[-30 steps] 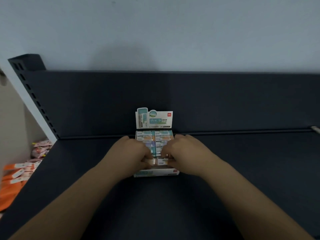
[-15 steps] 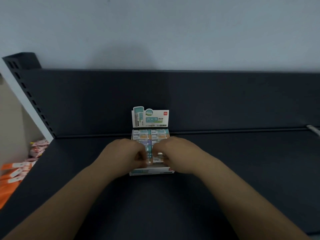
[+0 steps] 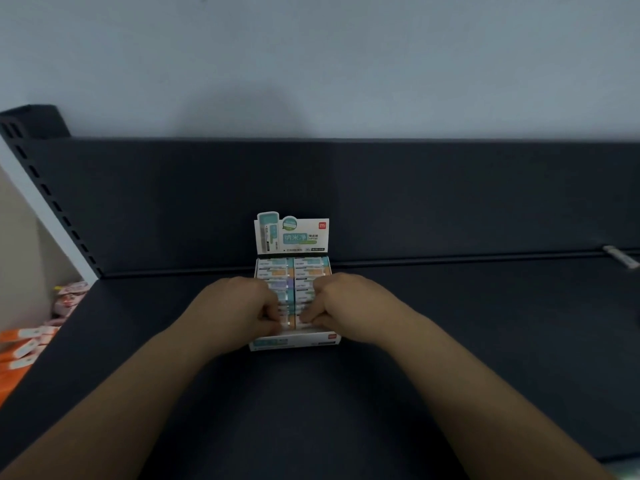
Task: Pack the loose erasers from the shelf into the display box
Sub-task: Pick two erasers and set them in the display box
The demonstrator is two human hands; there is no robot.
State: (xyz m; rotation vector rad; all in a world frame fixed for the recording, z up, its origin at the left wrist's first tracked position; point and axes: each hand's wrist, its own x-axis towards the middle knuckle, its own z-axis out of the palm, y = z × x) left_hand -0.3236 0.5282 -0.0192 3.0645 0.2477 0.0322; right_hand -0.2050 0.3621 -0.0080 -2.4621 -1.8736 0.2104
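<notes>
1. Seating the front row is the step in hand, as I judge it. The display box (image 3: 294, 342) stands at the middle of the shelf (image 3: 485, 341), its back close to the shelf's rear edge, with its printed card (image 3: 292, 235) upright behind.
2. Erasers (image 3: 292, 271) fill the box in two columns. The rows toward the back lie flat and level, and both hands sit over the row nearest the box's front wall.
3. To do it well, push each front eraser straight down and slightly back, both sides together, so that the packed rows do not buckle upward. Steady the box so it does not slide toward the rear edge.
4. Left hand (image 3: 239, 310): fingers (image 3: 272, 315) curled tight, with the tips and thumb pinching the front eraser of the left column.
5. Right hand (image 3: 349, 306): fingers (image 3: 311, 317) curled the same way, closed on the front eraser of the right column. How deep that eraser sits I cannot tell.
6. A small pale object (image 3: 621, 256) lies at the shelf's rear edge near the right end. It is too small to say whether it is another eraser.
</notes>
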